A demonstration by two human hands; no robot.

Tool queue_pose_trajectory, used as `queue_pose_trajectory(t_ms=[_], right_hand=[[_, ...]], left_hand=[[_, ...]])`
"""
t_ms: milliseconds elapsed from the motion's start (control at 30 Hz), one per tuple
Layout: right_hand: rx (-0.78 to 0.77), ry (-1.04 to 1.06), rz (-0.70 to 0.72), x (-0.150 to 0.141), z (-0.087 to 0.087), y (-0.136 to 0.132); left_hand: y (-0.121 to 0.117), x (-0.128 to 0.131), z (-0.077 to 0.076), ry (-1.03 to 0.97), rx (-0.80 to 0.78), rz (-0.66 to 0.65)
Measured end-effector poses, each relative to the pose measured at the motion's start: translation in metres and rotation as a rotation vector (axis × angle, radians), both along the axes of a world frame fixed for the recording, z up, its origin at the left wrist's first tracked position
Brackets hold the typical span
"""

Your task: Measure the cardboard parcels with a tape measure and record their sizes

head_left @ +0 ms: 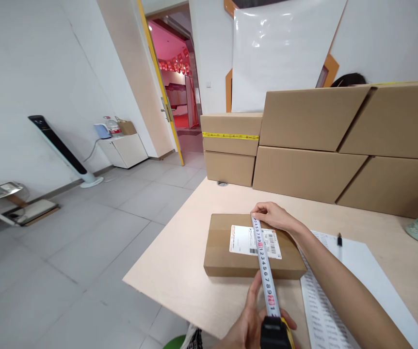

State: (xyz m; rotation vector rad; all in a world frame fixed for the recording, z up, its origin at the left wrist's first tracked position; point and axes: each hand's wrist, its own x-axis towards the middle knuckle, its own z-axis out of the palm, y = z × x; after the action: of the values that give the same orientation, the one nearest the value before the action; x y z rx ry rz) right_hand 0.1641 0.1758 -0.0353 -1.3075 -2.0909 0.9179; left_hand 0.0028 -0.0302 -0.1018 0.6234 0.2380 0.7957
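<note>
Cardboard box lies flat on the table, shipping label up. Tape blade runs across its top, over the label, and out past the near edge. The person's right hand pinches the blade's end at the far edge; left hand has fingers wrapped round the tape case in front, one finger reaching up to the box's near side, contact unclear. Step in hand looks like measuring front to back. Next move probably calls for a straight blade, steady far end, reading at the near edge. Right of box: printed paper, pen on it. Behind: stacked cartons.
</note>
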Motion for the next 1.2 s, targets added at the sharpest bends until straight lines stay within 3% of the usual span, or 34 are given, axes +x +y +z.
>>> queue_pose_trajectory(t_ms=[367, 700, 800, 1067, 1200], right_hand=[[-0.005, -0.023, 0.000, -0.001, 0.001, 0.000], [-0.015, -0.017, -0.001, -0.001, 0.002, -0.001], [-0.020, -0.015, 0.006, -0.001, 0.003, -0.001], [-0.015, -0.017, 0.002, -0.001, 0.003, -0.001], [-0.016, -0.015, -0.004, -0.001, 0.003, -0.001]], left_hand=[[0.002, 0.000, -0.014, -0.010, 0.043, -0.002], [0.001, 0.001, -0.008, 0.040, -0.048, -0.002], [0.000, 0.001, -0.007, -0.038, -0.015, 0.001], [0.000, 0.004, -0.029, 0.109, -0.074, 0.057], [0.000, 0.003, -0.017, 0.036, -0.014, 0.025]])
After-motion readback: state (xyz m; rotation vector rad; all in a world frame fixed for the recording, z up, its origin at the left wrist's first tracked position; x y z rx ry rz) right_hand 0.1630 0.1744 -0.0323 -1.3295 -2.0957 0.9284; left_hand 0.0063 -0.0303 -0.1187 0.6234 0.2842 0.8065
